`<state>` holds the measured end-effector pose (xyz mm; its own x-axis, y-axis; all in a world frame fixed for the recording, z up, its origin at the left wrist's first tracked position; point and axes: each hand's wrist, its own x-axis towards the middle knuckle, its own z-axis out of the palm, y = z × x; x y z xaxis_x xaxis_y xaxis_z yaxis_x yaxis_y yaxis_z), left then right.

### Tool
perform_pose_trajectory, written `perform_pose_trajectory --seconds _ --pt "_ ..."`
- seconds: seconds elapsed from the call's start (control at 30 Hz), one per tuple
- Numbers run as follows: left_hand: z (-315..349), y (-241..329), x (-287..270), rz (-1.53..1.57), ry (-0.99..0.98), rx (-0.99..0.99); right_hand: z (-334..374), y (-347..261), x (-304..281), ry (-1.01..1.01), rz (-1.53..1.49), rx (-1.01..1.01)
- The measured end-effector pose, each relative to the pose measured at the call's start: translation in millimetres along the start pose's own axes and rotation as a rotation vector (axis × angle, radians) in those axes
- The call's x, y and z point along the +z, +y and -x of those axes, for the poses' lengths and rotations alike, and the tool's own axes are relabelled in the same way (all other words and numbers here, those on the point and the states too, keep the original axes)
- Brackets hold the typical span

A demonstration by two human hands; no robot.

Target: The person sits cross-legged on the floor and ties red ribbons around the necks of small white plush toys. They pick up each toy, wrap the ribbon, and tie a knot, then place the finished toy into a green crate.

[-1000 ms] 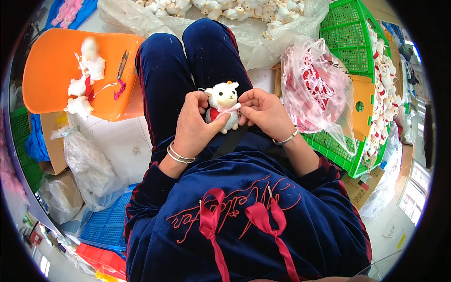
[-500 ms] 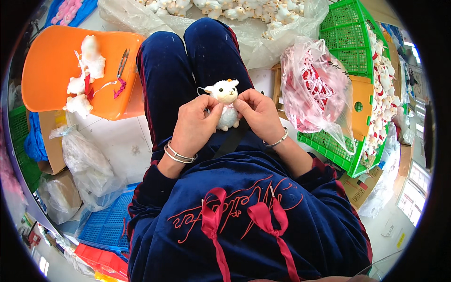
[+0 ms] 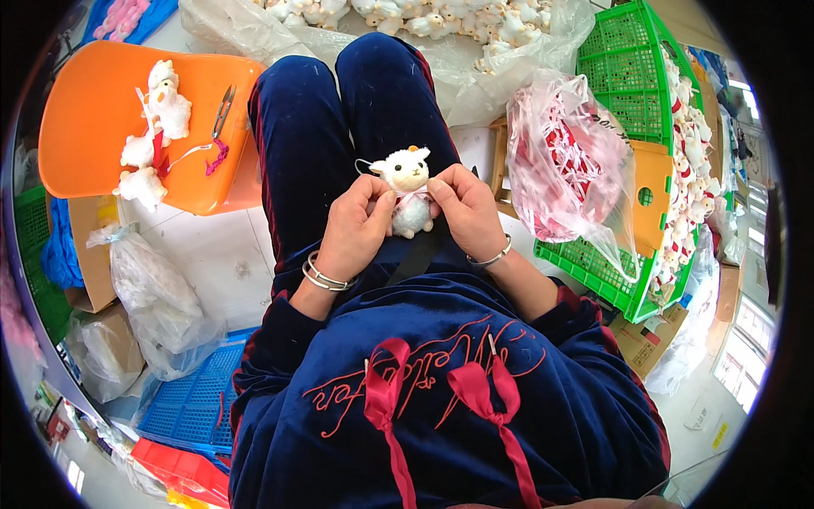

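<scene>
A small white plush sheep with black eyes, an orange dot on its head and a greyish body sits upright over my lap, facing me. Around its neck runs a thin pale pink ribbon, stretching towards the fingers at both sides. My left hand is closed in a pinch at the toy's left side by the neck. On the other side my right hand pinches at neck height, thumb against index finger. The fingertips partly hide what each pinch holds of the ribbon. A thin white loop sticks out beside the toy's head.
On the left, an orange chair carries several white plush toys and thread snips. At right are a plastic bag of pink and red ribbons and a green crate. Many plush toys lie on plastic sheeting ahead.
My hands and the plush sheep have shifted very slightly. The pink ribbon at its neck shows more plainly now between the fingers.
</scene>
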<state>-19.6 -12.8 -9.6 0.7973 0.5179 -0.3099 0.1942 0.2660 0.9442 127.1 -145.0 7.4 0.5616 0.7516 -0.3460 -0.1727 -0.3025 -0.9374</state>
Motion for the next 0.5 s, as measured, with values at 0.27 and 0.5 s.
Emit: perform_pose_trajectory --seconds 0.27,0.5 --pt "-14 -12 -10 0.042 0.055 -0.124 -1 -11 -6 -0.082 -0.08 0.031" --pt "-18 4 3 -0.199 0.025 0.01 2 -2 0 -0.071 -0.012 -0.002"
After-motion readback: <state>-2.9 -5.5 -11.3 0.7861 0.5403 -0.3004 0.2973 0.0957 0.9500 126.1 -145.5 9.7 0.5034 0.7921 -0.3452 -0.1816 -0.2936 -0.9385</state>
